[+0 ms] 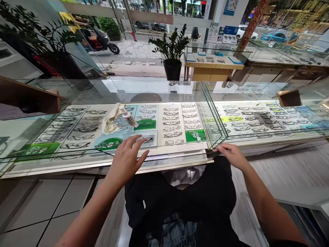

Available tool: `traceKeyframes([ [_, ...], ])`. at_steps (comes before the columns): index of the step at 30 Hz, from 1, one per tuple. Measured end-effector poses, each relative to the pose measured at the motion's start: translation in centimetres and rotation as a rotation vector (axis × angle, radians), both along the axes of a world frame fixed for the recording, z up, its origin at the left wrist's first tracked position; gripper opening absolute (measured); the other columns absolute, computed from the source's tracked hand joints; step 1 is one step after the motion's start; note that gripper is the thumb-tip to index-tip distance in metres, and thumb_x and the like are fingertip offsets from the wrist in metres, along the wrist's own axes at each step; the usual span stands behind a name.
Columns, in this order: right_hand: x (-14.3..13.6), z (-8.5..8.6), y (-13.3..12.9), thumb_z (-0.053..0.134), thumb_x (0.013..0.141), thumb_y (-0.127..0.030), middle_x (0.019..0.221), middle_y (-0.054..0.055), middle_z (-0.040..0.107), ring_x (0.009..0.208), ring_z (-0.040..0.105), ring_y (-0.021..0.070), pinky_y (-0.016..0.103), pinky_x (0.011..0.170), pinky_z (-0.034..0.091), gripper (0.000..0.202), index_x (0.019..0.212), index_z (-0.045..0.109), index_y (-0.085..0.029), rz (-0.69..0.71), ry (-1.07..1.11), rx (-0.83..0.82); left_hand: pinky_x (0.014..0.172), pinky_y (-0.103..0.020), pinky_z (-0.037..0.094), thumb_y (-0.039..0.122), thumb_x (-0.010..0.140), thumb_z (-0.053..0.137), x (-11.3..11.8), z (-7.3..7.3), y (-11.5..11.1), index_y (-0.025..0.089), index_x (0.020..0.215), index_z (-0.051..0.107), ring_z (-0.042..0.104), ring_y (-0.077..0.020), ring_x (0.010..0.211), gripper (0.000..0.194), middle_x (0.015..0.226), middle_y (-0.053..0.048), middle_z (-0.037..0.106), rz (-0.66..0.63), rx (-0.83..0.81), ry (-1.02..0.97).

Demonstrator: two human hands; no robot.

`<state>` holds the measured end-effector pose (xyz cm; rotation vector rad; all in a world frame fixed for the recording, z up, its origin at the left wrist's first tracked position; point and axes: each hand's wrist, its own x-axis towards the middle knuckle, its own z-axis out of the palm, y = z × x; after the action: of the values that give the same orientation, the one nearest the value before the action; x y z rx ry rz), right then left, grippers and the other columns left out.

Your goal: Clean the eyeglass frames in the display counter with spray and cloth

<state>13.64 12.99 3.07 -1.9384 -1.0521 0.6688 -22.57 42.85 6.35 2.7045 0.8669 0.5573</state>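
My left hand [127, 156] is over the near edge of the glass display case [164, 149], fingers spread and holding nothing. Beneath the glass near its fingertips lies a pair of eyeglasses [147, 140]. My right hand [232, 155] pinches the near edge of the case by the corner where two glass sections meet. Just beyond my left hand, a white spray bottle [129, 117] leans or lies beside a crumpled cream cloth [111, 121], apparently on the glass top. Rows of eyeglasses [171, 122] fill the white trays inside the case.
A second glass case [257, 120] with more eyeglasses adjoins on the right. Wooden pieces [290, 98] stand on the glass at both sides. A potted plant [172, 51] stands behind the case by the window. Farther back is another display counter [213, 63]. Outside, a scooter [99, 39] passes.
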Motion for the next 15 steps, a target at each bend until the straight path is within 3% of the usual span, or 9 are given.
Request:
traceKeyframes([
  [2, 0.3, 0.1, -0.1, 0.058, 0.098, -0.063, 0.100, 0.009, 0.079, 0.100, 0.071, 0.0300, 0.043, 0.095, 0.053, 0.047, 0.088, 0.082, -0.024, 0.010, 0.019, -0.016, 0.121, -0.061, 0.037, 0.056, 0.097, 0.051, 0.1, -1.5, 1.5, 0.027, 0.141, 0.062, 0.047, -0.0427, 0.146, 0.054, 0.155, -0.015, 0.055, -0.033, 0.033, 0.060],
  [5, 0.9, 0.8, 0.1, 0.060, 0.097, -0.062, 0.100, 0.009, 0.080, 0.100, 0.072, 0.0288, 0.042, 0.095, 0.054, 0.046, 0.090, 0.083, -0.023, 0.084, 0.100, -0.065, 0.124, -0.061, 0.032, 0.058, 0.098, 0.050, -0.3, -3.1, 1.7, 0.029, 0.150, 0.055, 0.037, -0.0410, 0.155, 0.061, 0.164, -0.014, 0.047, -0.054, 0.013, 0.098],
  [9, 1.9, 1.4, 1.6, 0.064, 0.095, -0.064, 0.118, 0.010, 0.079, 0.112, 0.072, 0.0294, 0.044, 0.104, 0.055, 0.049, 0.115, 0.083, -0.024, 0.297, 0.295, -0.175, 0.130, -0.063, 0.021, 0.054, 0.099, 0.048, -1.4, -3.7, 0.7, 0.031, 0.161, 0.045, 0.022, -0.0406, 0.164, 0.067, 0.175, -0.010, 0.031, -0.080, 0.001, 0.093],
  [12, 2.4, 0.5, 3.4, 0.067, 0.092, -0.066, 0.141, 0.009, 0.072, 0.132, 0.065, 0.0311, 0.047, 0.116, 0.049, 0.054, 0.129, 0.079, -0.029, 0.426, 0.287, -0.229, 0.131, -0.063, 0.015, 0.052, 0.099, 0.047, -2.0, -3.7, -0.1, 0.031, 0.166, 0.039, 0.014, -0.0401, 0.166, 0.071, 0.179, -0.009, 0.021, -0.088, 0.021, 0.104],
  [15, 2.5, -1.6, 5.7, 0.068, 0.092, -0.064, 0.149, 0.009, 0.067, 0.143, 0.057, 0.0331, 0.050, 0.122, 0.043, 0.054, 0.133, 0.076, -0.030, 0.467, 0.119, -0.304, 0.132, -0.062, 0.014, 0.049, 0.098, 0.048, -2.5, -3.9, -0.7, 0.031, 0.167, 0.037, 0.010, -0.0383, 0.167, 0.072, 0.180, -0.009, 0.019, -0.077, 0.033, 0.134],
])
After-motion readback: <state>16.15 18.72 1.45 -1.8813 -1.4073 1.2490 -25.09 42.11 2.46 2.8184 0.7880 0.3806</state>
